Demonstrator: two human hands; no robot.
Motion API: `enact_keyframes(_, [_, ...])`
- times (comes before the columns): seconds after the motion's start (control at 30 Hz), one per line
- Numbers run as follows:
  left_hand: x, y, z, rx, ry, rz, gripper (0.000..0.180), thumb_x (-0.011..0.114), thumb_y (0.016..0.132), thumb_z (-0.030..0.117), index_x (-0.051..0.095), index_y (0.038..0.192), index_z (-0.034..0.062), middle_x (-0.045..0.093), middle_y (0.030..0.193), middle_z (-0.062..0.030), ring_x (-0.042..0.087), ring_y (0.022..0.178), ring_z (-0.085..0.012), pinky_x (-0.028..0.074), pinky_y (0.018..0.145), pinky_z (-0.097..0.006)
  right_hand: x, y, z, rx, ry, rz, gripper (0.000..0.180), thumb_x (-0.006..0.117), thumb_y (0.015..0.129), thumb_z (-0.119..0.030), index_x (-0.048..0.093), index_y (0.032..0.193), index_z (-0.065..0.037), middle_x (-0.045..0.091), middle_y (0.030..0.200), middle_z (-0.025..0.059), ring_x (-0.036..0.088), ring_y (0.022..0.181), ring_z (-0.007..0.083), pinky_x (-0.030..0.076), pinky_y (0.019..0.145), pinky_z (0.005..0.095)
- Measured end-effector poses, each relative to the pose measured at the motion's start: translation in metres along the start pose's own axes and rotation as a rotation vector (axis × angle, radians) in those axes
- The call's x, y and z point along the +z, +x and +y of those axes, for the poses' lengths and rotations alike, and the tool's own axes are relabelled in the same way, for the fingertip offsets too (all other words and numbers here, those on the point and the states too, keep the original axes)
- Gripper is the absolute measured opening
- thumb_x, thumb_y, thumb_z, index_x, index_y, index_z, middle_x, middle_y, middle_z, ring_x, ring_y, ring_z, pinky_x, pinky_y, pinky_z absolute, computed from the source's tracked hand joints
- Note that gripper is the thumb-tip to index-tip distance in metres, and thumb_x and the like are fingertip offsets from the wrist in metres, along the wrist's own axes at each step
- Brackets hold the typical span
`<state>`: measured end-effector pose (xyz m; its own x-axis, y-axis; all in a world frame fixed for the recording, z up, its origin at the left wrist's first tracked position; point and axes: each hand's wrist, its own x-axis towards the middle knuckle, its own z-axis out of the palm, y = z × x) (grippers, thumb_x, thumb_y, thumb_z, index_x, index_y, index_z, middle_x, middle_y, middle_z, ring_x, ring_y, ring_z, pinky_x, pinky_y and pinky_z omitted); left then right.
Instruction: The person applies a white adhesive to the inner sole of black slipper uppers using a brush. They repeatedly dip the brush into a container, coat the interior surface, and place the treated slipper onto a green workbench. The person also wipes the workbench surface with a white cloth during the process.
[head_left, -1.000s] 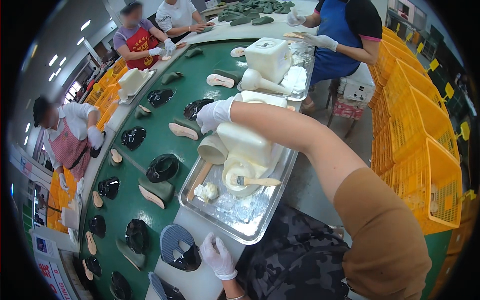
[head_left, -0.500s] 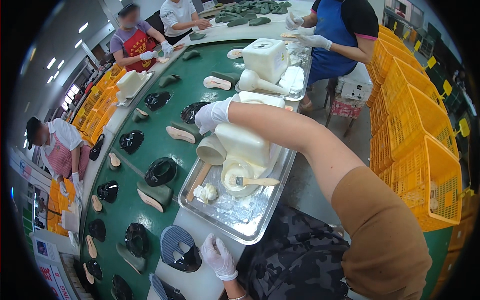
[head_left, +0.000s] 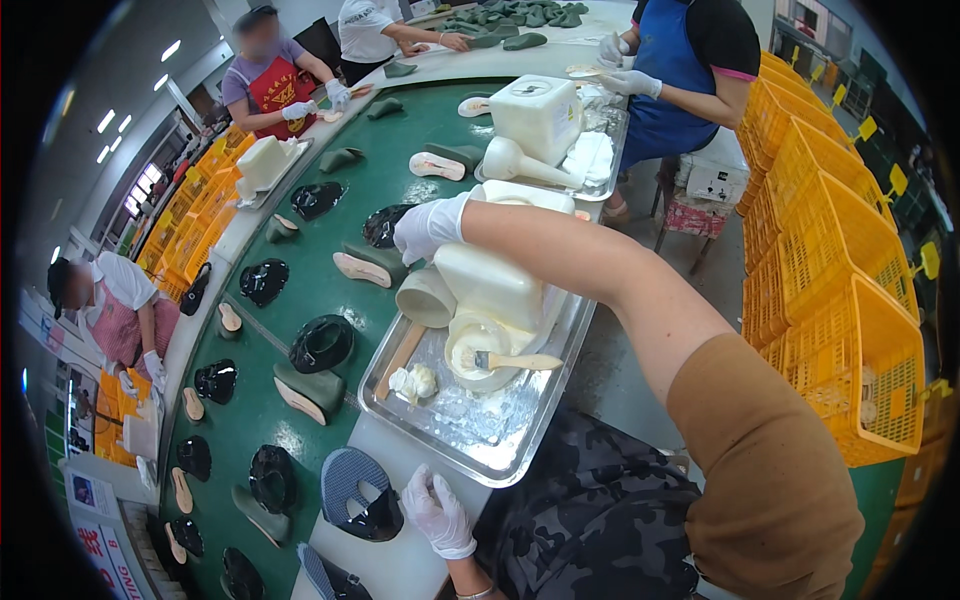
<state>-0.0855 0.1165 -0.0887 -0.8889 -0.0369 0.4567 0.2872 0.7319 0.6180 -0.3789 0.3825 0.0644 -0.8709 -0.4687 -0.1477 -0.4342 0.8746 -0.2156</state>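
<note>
While gloved right hand [head_left: 428, 226] reached far, fingers loosely open, holding nothing, over black shoe upper [head_left: 385, 225], forearm risked knocking cream glue jug [head_left: 490, 285]; left hand [head_left: 440, 512] rested open on near table edge [head_left: 400, 560].

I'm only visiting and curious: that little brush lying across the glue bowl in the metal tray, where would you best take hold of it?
Probably by the bare wooden handle end of the brush, coming from the person's right. The bristle end rests in the glue bowl and looks coated, while the handle lies nearly flat, pointing right over the rim above the metal tray, free of glue.
</note>
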Motion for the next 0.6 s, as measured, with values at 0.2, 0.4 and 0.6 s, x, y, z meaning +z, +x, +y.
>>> enact_keyframes(0.2, [-0.0006, 0.0, 0.0011, -0.015, -0.01, -0.002, 0.024, 0.059, 0.08, 0.001, 0.058, 0.104, -0.0022, 0.058, 0.085, -0.0127, 0.053, 0.08, -0.0261, 0.044, 0.072, -0.036, -0.0019, 0.0, -0.0028, 0.013, -0.019, -0.032, 0.033, 0.059, 0.083, -0.031, 0.065, 0.106, -0.008, 0.067, 0.094, 0.0111, 0.063, 0.09, 0.028, 0.048, 0.078, 0.0402])
enact_keyframes(0.4, [0.0007, 0.0002, -0.0003, -0.005, -0.016, -0.002, 0.024, 0.059, 0.08, 0.001, 0.058, 0.104, -0.0023, 0.058, 0.085, -0.0129, 0.053, 0.079, -0.026, 0.044, 0.071, -0.036, -0.0022, -0.0002, -0.0016, 0.018, -0.048, -0.05, 0.033, 0.057, 0.086, -0.031, 0.064, 0.109, -0.008, 0.067, 0.093, 0.0098, 0.063, 0.089, 0.0269, 0.047, 0.078, 0.0408])
enact_keyframes(0.6, [-0.0008, 0.0, 0.0005, -0.012, -0.014, -0.006, 0.024, 0.059, 0.08, 0.001, 0.058, 0.104, -0.0021, 0.058, 0.086, -0.0132, 0.053, 0.079, -0.0262, 0.044, 0.071, -0.036, -0.0053, -0.0025, -0.006, 0.023, -0.016, -0.074, 0.031, 0.057, 0.086, -0.03, 0.064, 0.107, -0.008, 0.067, 0.09, 0.0088, 0.063, 0.087, 0.0254, 0.047, 0.076, 0.0405])
